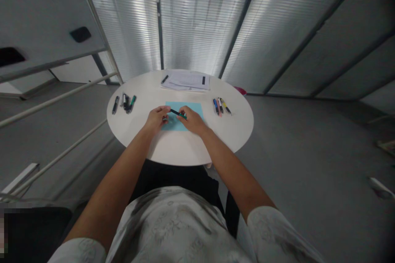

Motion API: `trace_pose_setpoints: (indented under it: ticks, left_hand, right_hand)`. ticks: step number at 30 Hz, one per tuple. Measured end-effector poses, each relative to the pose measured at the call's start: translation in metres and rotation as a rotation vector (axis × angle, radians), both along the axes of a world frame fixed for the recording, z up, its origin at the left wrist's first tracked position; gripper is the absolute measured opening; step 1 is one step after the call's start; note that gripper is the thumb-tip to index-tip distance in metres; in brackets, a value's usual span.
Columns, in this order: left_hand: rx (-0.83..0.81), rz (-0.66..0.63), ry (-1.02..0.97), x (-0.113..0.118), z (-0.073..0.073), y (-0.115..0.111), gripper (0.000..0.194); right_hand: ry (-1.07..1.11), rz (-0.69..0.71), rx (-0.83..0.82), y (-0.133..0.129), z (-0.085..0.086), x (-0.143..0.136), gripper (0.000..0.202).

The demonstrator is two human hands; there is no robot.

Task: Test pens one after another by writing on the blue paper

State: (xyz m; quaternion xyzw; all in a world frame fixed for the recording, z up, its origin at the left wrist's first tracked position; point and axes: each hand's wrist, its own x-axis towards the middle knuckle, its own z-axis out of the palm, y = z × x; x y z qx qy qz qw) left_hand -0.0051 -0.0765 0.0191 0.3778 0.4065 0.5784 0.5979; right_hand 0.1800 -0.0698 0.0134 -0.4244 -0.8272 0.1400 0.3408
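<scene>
A dark pen with a green part (178,113) is held between both hands above a light blue sheet (175,125). My left hand (158,117) pinches the pen's dark left end. The green right end sits in the closed fingers of my right hand (191,119). On the left side of the white round table (179,152) lie several pens and markers (126,102), one with green on it. Blue, pink, white and yellow pens (220,106) lie together on the right side.
A stack of papers (185,80) lies at the table's far edge, with a dark pen (165,79) on its left corner. Windows with blinds (197,20) stand behind. White metal rails (58,94) run at the left. Something pink (240,90) shows beyond the table's right edge.
</scene>
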Motion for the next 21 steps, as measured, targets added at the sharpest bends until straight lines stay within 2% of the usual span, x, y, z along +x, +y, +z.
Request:
trace_pose_setpoints:
  ticks: [5,9,15,21]
  left_hand:
    - [0.0,0.021,0.029,0.0,-0.0032,0.0015,0.031]
    - [0.028,0.0,0.051,-0.0012,-0.0061,0.0026,0.031]
    - [0.015,0.003,0.016,-0.001,-0.0035,0.0018,0.035]
    - [-0.014,-0.003,0.013,-0.0004,-0.0011,0.0003,0.028]
  right_hand:
    - [-0.066,-0.016,0.047,-0.0031,0.0049,0.0013,0.02]
    - [-0.098,-0.014,0.035,-0.0041,0.0065,0.0018,0.029]
    - [-0.032,-0.036,-0.027,-0.0016,0.0016,-0.0004,0.022]
    - [-0.021,0.002,0.025,-0.0013,0.0017,0.0003,0.018]
